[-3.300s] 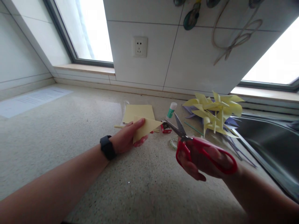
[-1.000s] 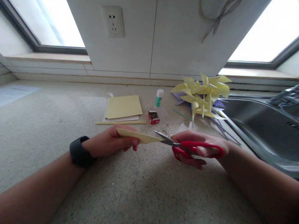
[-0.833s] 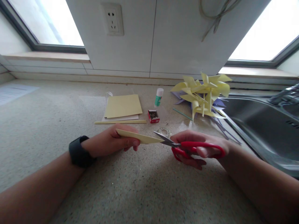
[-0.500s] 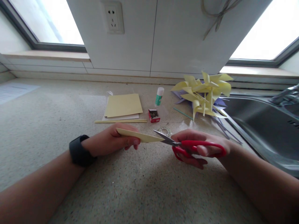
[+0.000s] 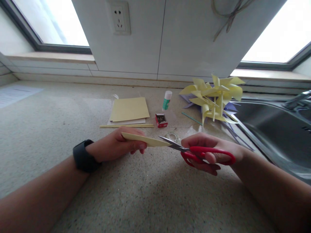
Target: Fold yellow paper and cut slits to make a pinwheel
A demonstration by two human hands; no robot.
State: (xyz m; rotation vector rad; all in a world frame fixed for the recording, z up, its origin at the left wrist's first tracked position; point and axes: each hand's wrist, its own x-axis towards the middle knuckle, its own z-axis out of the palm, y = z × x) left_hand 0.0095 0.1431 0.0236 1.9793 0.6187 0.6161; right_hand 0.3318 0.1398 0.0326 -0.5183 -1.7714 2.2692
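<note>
A folded piece of pale yellow paper (image 5: 155, 141) is pinched between the thumb and fingers of my left hand (image 5: 130, 142), its narrow tip pointing right. My right hand (image 5: 206, 145) grips red-handled scissors (image 5: 209, 150) with the fingers in the loops. The scissor blades are parted, and the paper's right tip lies between them. Just behind the blades, a roll of tape (image 5: 172, 136) lies on the counter. The underside of the paper is hidden from me.
Behind my hands are a stack of yellow paper (image 5: 130, 109), thin sticks (image 5: 126, 126), a red box of small fasteners (image 5: 161, 120) and a glue stick (image 5: 167, 101). Yellow paper pinwheels (image 5: 213, 97) lie at the back right, beside the metal sink (image 5: 272, 126).
The whole view has shifted slightly. Both hands keep their holds, and the scissors and paper stay almost in the same position against each other.
</note>
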